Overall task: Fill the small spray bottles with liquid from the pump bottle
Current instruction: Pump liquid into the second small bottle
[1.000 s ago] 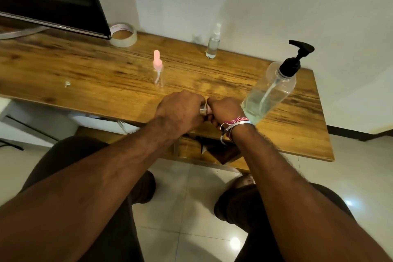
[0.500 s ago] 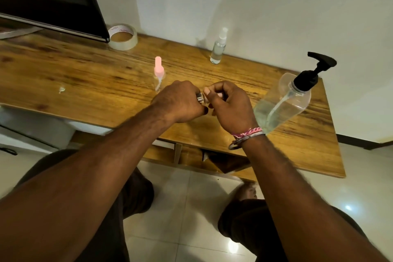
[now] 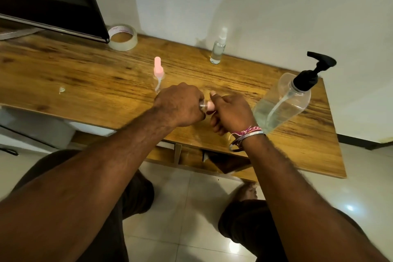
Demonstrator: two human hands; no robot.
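We curl our left hand (image 3: 179, 105) tightly round a small bottle, almost wholly hidden in the fist. Our right hand (image 3: 230, 112) pinches its pink cap (image 3: 209, 107) between thumb and fingers, just beside the left knuckles. Both forearms reach forward over the table (image 3: 85, 83). The pump bottle (image 3: 282, 102) stands just right of the right hand; another pink-topped bottle (image 3: 158, 76) stands just beyond the left fingers.
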